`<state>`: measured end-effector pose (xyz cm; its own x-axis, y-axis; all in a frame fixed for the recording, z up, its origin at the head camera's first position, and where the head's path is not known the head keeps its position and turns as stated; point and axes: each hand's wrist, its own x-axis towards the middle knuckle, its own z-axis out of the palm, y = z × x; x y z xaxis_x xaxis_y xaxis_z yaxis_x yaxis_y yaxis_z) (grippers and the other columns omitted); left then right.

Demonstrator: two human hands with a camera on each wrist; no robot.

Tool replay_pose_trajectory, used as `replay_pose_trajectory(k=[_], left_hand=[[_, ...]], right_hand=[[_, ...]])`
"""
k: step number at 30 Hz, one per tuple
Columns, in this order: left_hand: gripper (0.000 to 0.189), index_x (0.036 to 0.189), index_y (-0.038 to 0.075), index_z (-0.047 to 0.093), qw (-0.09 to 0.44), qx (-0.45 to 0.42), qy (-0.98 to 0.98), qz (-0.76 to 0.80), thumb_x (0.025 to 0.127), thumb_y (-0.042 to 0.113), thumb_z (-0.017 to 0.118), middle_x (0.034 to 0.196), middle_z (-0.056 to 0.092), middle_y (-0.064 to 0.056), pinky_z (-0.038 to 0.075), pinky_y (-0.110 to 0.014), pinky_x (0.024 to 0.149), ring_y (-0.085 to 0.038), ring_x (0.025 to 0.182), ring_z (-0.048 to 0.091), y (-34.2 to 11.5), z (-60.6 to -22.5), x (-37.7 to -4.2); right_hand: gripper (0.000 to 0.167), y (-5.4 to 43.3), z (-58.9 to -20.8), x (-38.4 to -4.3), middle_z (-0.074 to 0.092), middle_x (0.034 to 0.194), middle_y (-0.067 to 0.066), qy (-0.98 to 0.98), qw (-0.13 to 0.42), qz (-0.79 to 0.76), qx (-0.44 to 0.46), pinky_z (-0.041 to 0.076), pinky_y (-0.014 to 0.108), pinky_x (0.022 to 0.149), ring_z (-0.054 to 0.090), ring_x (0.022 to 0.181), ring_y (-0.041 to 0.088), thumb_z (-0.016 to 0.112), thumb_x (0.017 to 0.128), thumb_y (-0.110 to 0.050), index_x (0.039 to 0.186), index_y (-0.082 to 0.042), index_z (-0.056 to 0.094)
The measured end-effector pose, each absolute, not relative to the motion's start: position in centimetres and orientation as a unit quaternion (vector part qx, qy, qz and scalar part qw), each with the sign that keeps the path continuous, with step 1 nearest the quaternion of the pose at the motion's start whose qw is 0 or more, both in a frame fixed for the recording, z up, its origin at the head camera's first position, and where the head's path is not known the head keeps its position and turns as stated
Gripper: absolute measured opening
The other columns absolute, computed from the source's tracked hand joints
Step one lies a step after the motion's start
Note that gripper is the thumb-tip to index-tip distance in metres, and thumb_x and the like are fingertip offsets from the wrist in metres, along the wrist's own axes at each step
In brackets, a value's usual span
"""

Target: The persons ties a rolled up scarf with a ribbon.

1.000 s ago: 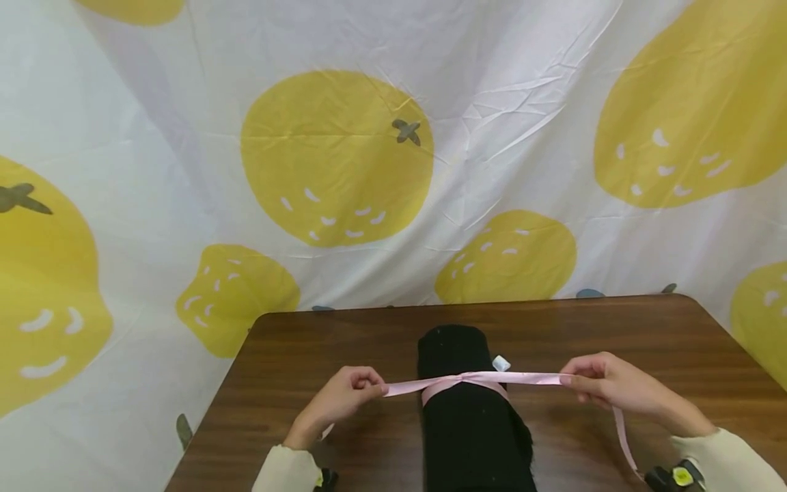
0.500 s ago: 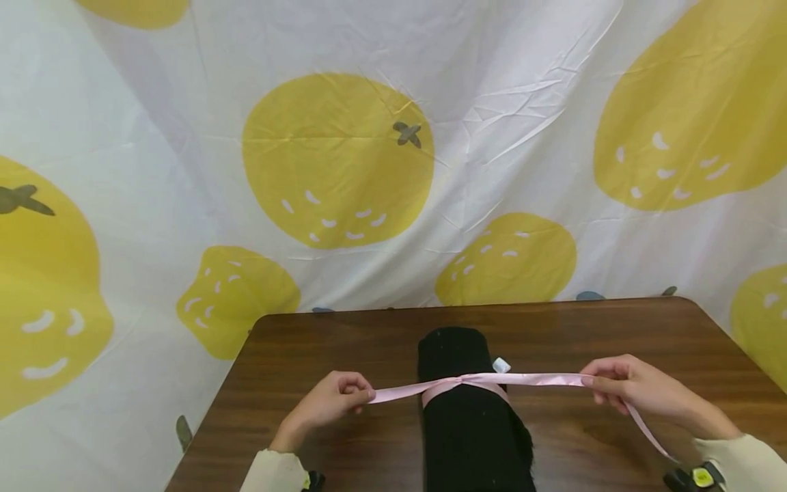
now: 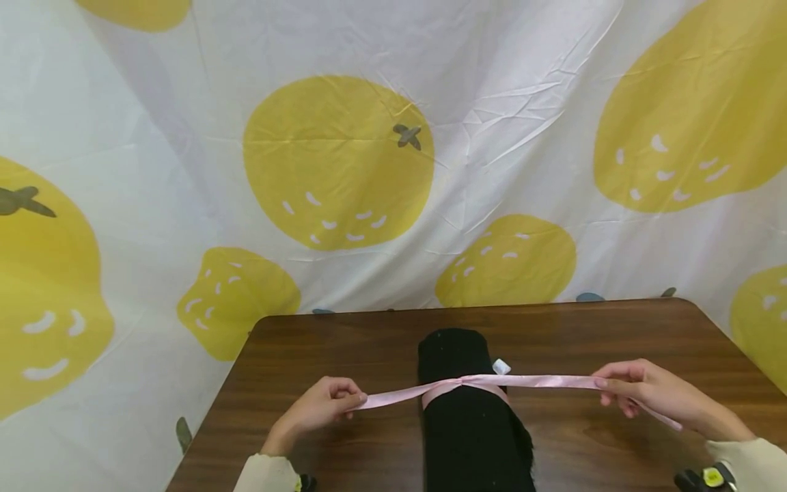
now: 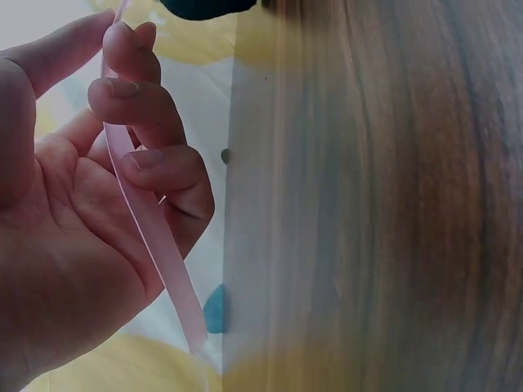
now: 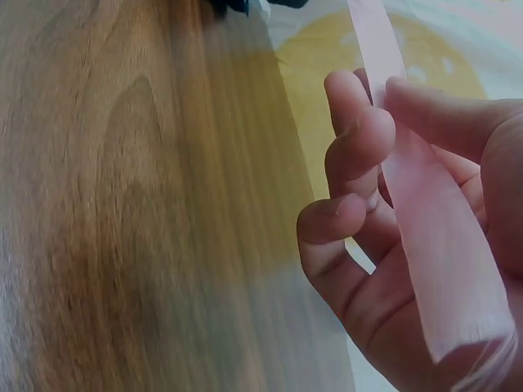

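A rolled black cloth (image 3: 473,437) lies on the table, a pink ribbon (image 3: 541,381) wrapped around it and crossed on top at a small knot. To the left of the roll, my left hand (image 3: 321,408) pinches one ribbon end between thumb and index finger. On the other side, my right hand (image 3: 660,396) pinches the opposite end the same way. The ribbon stretches nearly straight between both hands. In the left wrist view, the ribbon's tail (image 4: 155,237) runs down across the palm. A frayed tail (image 5: 449,261) hangs past the fingers in the right wrist view.
A small white tag (image 3: 501,367) sticks out at the roll's right side. The brown wooden table (image 3: 344,342) has its far edge against a white curtain (image 3: 369,287) printed with yellow fruit. Dark wrist devices (image 3: 707,476) sit at both sleeves.
Both hands have moved apart, left hand to the left and right hand to the right, drawing out longer lengths of ribbon. The right loose tail has shortened. The roll stays in place.
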<state>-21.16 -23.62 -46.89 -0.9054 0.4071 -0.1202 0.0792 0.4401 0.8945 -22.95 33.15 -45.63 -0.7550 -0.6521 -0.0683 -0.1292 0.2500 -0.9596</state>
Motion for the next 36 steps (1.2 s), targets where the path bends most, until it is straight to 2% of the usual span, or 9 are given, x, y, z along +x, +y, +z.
replay_pose_trajectory(k=[6, 11, 20, 24, 30, 36], left_hand=[[0.022, 0.092, 0.003, 0.070, 0.160, 0.136, 0.832, 0.514, 0.095, 0.025, 0.067, 0.064, 0.057, 0.002, 0.038, -0.020, 0.048, -0.006, 0.053, 0.045, -24.1, -47.1, -21.3], [0.020, 0.092, 0.004, 0.071, 0.166, 0.129, 0.833, 0.511, 0.094, 0.024, 0.069, 0.066, 0.058, 0.000, 0.039, -0.020, 0.049, -0.006, 0.055, 0.047, -24.7, -47.5, -21.5], [0.019, 0.094, 0.002, 0.071, 0.180, 0.132, 0.831, 0.510, 0.091, 0.020, 0.072, 0.068, 0.061, 0.002, 0.044, -0.022, 0.052, -0.009, 0.057, 0.052, -25.6, -48.0, -21.5], [0.017, 0.097, 0.000, 0.070, 0.185, 0.128, 0.825, 0.518, 0.091, 0.016, 0.072, 0.068, 0.061, 0.001, 0.044, -0.023, 0.051, -0.011, 0.057, 0.053, -26.2, -48.4, -21.5], [0.018, 0.100, -0.001, 0.069, 0.194, 0.114, 0.821, 0.525, 0.091, 0.014, 0.071, 0.069, 0.061, 0.000, 0.042, -0.023, 0.049, -0.012, 0.055, 0.055, -27.1, -49.2, -21.5], [0.021, 0.103, 0.000, 0.068, 0.201, 0.099, 0.812, 0.539, 0.089, 0.016, 0.072, 0.072, 0.065, 0.000, 0.044, -0.023, 0.051, -0.011, 0.058, 0.058, -27.7, -49.7, -21.7]], right_hand=[[0.030, 33.9, -46.1, -23.1, 0.068, 0.092, 0.015, 0.743, 0.255, -0.564, -0.254, 0.054, 0.030, 0.058, 0.063, 0.066, 0.009, 0.042, 0.106, -0.008, 0.122, 0.014, 0.054], [0.031, 34.4, -46.5, -23.2, 0.070, 0.100, 0.016, 0.715, 0.293, -0.583, -0.252, 0.057, 0.030, 0.062, 0.066, 0.071, 0.010, 0.041, 0.106, -0.007, 0.127, 0.013, 0.053], [0.030, 35.6, -47.5, -23.5, 0.070, 0.107, 0.017, 0.685, 0.333, -0.607, -0.226, 0.058, 0.029, 0.066, 0.068, 0.077, 0.012, 0.039, 0.106, -0.007, 0.126, 0.002, 0.059], [0.031, 36.2, -48.3, -23.6, 0.071, 0.104, 0.016, 0.682, 0.337, -0.612, -0.218, 0.058, 0.027, 0.066, 0.068, 0.077, 0.012, 0.039, 0.106, -0.007, 0.126, -0.004, 0.063], [0.032, 36.8, -49.4, -23.6, 0.069, 0.086, 0.006, 0.673, 0.342, -0.623, -0.203, 0.058, 0.026, 0.067, 0.067, 0.076, 0.012, 0.038, 0.106, -0.007, 0.129, 0.005, 0.057], [0.031, 37.0, -50.3, -23.7, 0.066, 0.091, 0.005, 0.657, 0.335, -0.643, -0.206, 0.058, 0.026, 0.069, 0.067, 0.080, 0.013, 0.037, 0.105, -0.003, 0.126, 0.004, 0.059]])
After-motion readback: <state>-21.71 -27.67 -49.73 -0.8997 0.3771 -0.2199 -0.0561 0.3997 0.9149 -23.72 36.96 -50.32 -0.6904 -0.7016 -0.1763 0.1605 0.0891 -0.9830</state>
